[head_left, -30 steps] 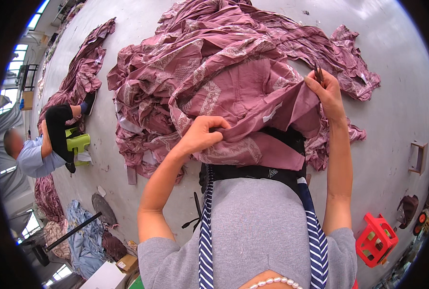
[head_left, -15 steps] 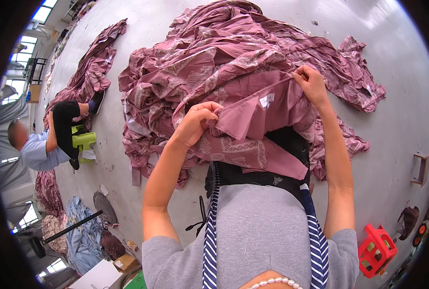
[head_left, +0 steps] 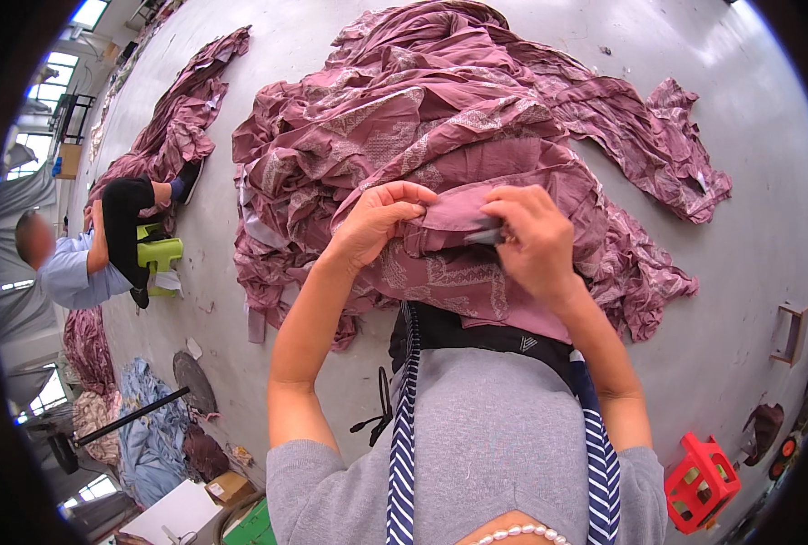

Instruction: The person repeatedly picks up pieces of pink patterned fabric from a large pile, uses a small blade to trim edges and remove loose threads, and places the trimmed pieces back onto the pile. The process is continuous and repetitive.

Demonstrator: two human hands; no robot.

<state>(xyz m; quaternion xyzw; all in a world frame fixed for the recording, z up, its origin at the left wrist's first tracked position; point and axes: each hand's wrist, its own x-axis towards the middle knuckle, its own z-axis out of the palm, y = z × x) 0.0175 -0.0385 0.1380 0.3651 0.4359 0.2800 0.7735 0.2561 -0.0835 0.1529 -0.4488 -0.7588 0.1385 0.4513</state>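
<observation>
A big heap of mauve patterned cloth spreads over the floor in front of me and up onto my lap. With thumb and fingers my left hand pinches the folded edge of this cloth. Close by on its right, my right hand is closed around a small dark grey tool, blurred by motion, that looks like thread snips. Its tip points left over the cloth between my hands. Part of the cloth below hangs over my lap, and the white label is hidden.
To the left a person sits on a green stool beside more mauve cloth. A red plastic stool stands at lower right. Light blue cloth, a black pole and boxes are at lower left.
My right hand has let go of the cloth's upper edge and moved left and down toward my left hand, now with the small grey tool showing. The stretched cloth edge has slackened.
</observation>
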